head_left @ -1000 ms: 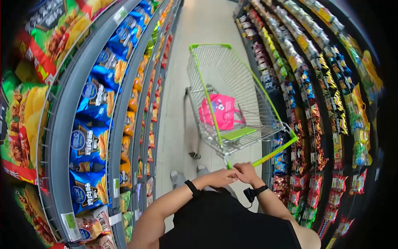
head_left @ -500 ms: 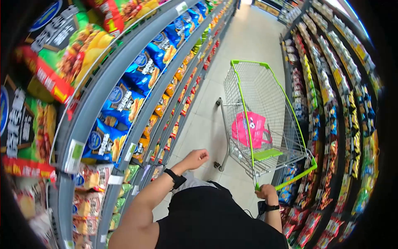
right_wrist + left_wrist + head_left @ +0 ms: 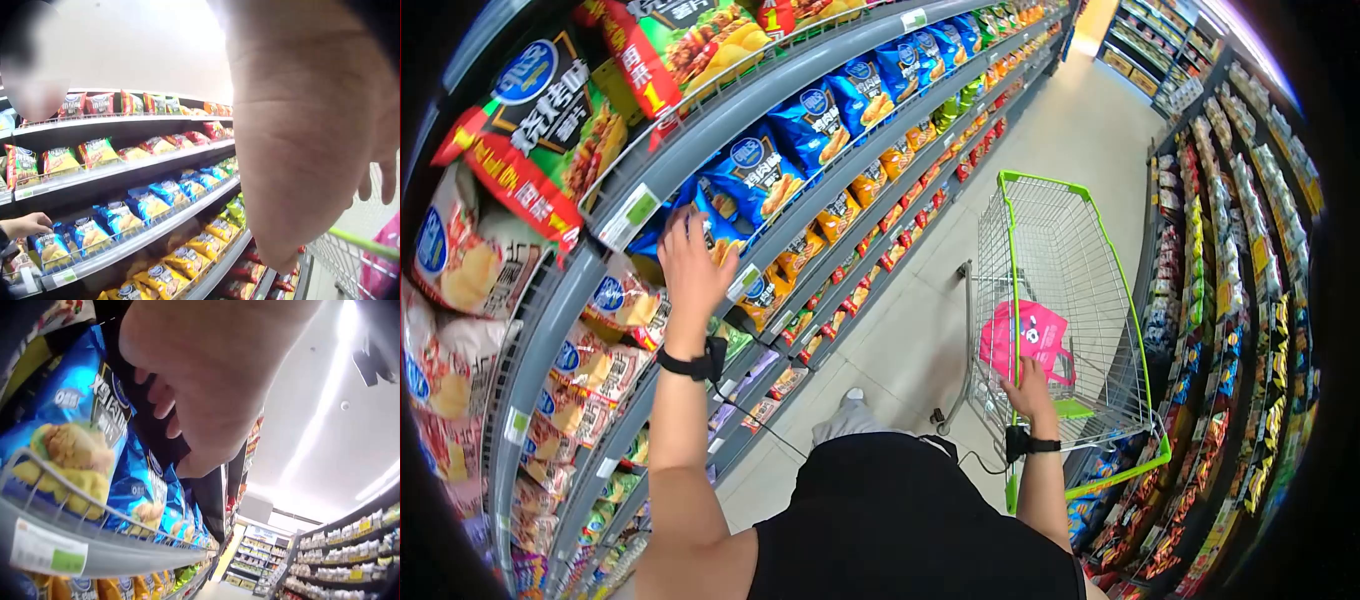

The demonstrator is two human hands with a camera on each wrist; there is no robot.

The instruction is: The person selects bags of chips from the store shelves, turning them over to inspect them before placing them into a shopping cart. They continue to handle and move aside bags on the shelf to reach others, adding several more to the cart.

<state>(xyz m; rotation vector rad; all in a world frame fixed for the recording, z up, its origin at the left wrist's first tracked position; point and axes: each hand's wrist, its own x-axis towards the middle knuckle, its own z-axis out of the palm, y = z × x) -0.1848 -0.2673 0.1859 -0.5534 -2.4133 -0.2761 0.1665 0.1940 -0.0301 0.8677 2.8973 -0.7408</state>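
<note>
At the bottom of the frame, a person in a black top (image 3: 900, 520) is standing between shelves, a black wristband (image 3: 690, 365) circling the left wrist. The right hand (image 3: 1030, 392) is hanging over the near left side of the shopping cart (image 3: 1045, 181), its fingers loosely apart and gripping nothing; whether it is touching the rim, one cannot tell. Inside the green-edged wire basket, a pink bag (image 3: 1050, 330) is lying toward the near end. Left of centre, the left hand (image 3: 692, 270) is reaching over the nearest blue snack bags (image 3: 750, 175), its fingers relaxed and not closed round one; contact is unclear. The blue bags are leaning in a row behind a wire guard (image 3: 62, 481). Below them, orange bags (image 3: 837, 218) are filling another tier, while black-and-green bags (image 3: 550, 120) are sitting at upper left. Farther off, shelves (image 3: 1150, 55) are standing at upper right.
</note>
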